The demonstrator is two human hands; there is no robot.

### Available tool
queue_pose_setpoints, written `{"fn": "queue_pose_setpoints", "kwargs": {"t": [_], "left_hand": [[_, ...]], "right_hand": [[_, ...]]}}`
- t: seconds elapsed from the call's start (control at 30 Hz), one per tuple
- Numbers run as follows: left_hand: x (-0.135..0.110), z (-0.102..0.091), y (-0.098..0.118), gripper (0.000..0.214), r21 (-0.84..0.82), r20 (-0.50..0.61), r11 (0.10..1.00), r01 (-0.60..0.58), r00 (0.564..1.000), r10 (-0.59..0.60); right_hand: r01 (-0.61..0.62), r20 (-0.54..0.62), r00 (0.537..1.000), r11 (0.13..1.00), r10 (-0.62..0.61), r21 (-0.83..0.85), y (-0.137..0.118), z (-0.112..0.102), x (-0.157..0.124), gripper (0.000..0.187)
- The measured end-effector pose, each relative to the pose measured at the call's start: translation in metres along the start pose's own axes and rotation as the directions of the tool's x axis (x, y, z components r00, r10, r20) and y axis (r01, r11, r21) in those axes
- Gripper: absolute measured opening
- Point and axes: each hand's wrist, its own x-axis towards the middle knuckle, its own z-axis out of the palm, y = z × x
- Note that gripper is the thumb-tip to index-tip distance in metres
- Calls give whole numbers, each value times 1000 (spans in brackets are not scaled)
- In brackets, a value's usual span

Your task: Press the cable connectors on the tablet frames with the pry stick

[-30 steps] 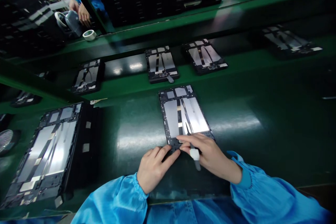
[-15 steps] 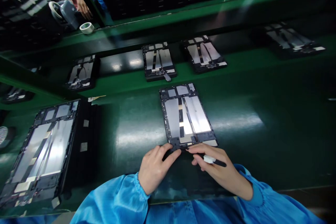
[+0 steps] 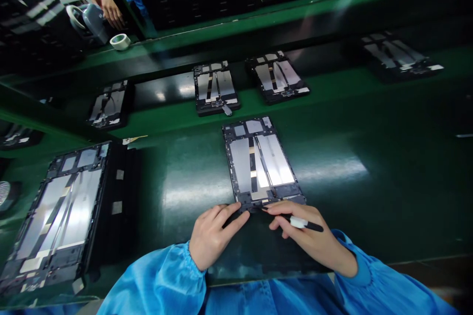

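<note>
An opened tablet (image 3: 264, 157) lies on the green bench in front of me, silver plates and dark flat cables showing. At its near left corner, my left hand (image 3: 218, 231) grips the edge between thumb and fingers. My right hand (image 3: 305, 231) is closed in a pinch around black tweezers (image 3: 298, 222) with a white band. Their tip points left at the tablet's near edge, between my two hands. What small part the tip touches there is too small to tell. My right fingers cover some of the near right edge.
To the left a stack of opened tablets (image 3: 61, 206) stands at the bench edge. Beyond, several tablets sit along a strip, among them one tablet (image 3: 216, 86) and another tablet (image 3: 279, 76). A tape roll (image 3: 120, 42) rests on the ledge near a co-worker's hand (image 3: 112, 10).
The tablets on the far strip have shifted left. My view has moved slightly. My hands keep to the tablet's near edge, the right one with the tweezers lying a little differently.
</note>
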Motion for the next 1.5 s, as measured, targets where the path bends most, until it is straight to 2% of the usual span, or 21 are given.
{"fn": "queue_pose_setpoints", "kwargs": {"t": [0.1,0.23,0.47,0.6,0.7,0.83,0.93,1.0,1.07,1.2,1.33,1.5], "left_hand": [[0,1,-1,29,-15,-6,1000,8,1000,-8],[1,2,-1,28,-31,-18,999,14,1000,-15],[0,3,-1,28,-13,-28,1000,9,1000,-10],[0,4,-1,28,-7,-43,1000,3,999,-3],[1,4,-3,28,-13,-41,1000,1,999,-2],[-2,0,2,29,1,-41,1000,-3,999,3],[-9,-3,16,29,-43,1,994,-96,995,96],[-13,-2,27,27,-95,60,977,-189,979,196],[-16,0,34,26,-115,111,963,-244,960,257],[-19,6,37,26,-98,154,963,-250,952,263],[-19,9,34,27,-86,143,964,-252,954,262],[-19,9,36,28,-89,124,966,-242,960,251]], "right_hand": [[59,91,994,998,-57,-24,-5,2,4,18],[88,149,986,995,-80,-47,-12,2,9,18],[112,91,990,992,-105,-64,-6,4,6,17],[144,112,984,987,-135,-71,-5,5,7,16],[95,132,988,993,-86,-64,-6,6,9,16],[-83,120,989,996,82,7,-6,5,6,17],[-197,129,973,979,189,51,-5,1,-2,17],[-231,164,960,973,227,3,-4,-1,-8,18],[-219,178,956,971,234,-101,-4,-4,-12,18],[-103,157,976,954,152,-282,-6,-3,-17,17],[-54,177,978,953,111,-298,-7,5,-15,17],[-125,169,971,959,171,-253,-3,10,-17,18]]}}
